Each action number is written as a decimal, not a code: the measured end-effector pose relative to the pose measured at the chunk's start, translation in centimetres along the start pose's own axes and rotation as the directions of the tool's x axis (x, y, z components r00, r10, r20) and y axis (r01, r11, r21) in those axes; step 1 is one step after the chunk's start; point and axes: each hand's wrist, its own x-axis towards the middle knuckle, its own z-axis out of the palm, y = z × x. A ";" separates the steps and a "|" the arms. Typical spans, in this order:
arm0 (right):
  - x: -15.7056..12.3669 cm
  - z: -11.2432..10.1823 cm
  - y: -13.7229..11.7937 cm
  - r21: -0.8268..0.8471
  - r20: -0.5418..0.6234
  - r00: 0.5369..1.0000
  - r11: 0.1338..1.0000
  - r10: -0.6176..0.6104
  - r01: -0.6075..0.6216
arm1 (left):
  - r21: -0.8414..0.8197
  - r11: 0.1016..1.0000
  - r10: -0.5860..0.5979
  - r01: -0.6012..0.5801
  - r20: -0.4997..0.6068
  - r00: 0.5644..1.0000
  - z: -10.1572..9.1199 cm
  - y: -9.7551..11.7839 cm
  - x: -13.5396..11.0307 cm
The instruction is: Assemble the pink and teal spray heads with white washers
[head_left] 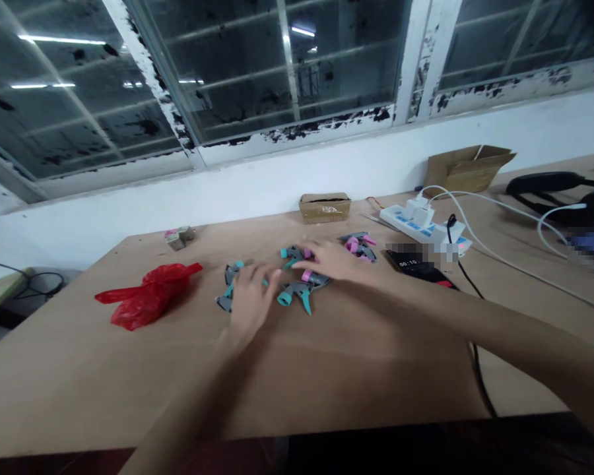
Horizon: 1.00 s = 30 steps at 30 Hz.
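Several grey trigger sprayer heads with teal or pink parts lie on the wooden table. My left hand [251, 295] hovers over or touches a grey-and-teal sprayer head [224, 302] and partly covers it; its thumb and fingers are apart. Reaching from the right, my right hand [334, 260] is above the middle group, fingers stretched out and somewhat blurred. Below it lies a sprayer head with a teal trigger [305, 300]. Just beyond its fingertips is another teal-ended sprayer head [291, 253]. Pink-and-grey sprayer heads [360, 244] rest to the right of that hand.
A red plastic bag [151, 297] lies at left, with small blocks [179, 237] behind it. A cardboard box [325, 208] stands by the wall. At right are a phone [410, 262], a power strip [420, 224] with cables, and an open carton [468, 171].
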 end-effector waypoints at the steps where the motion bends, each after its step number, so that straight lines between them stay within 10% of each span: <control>1: 0.6 1.0 -1.6 0.003 0.023 0.999 0.999 -0.033 0.033 | 0.009 0.996 -0.085 0.085 -0.041 0.996 -0.9 -1.8 -0.2; 6: 3.4 6.0 -6.9 0.070 0.156 0.987 0.996 0.040 -0.052 | 0.023 0.942 -0.330 0.333 -0.102 0.939 -3.3 -9.4 -1.8; 10: 4.7 7.8 -9.4 0.109 0.131 0.990 0.993 -0.060 0.046 | 0.009 0.917 -0.397 0.399 -0.078 0.914 -3.5 -11.3 -3.1; 15: 4.3 6.9 -10.5 0.111 0.086 0.981 0.980 -0.175 0.165 | -0.028 0.935 -0.353 0.353 -0.034 0.935 -2.7 -10.6 -2.6; 25: -3.5 2.3 -1.2 -0.001 0.066 0.975 0.977 -0.214 0.215 | 0.085 0.995 -0.050 0.044 0.078 0.996 -0.5 -4.6 -2.1; 30: -4.6 0.7 -1.2 -0.080 0.012 0.994 0.990 -0.112 0.112 | 0.052 0.999 -0.008 0.003 0.108 0.994 -0.1 -2.9 -1.0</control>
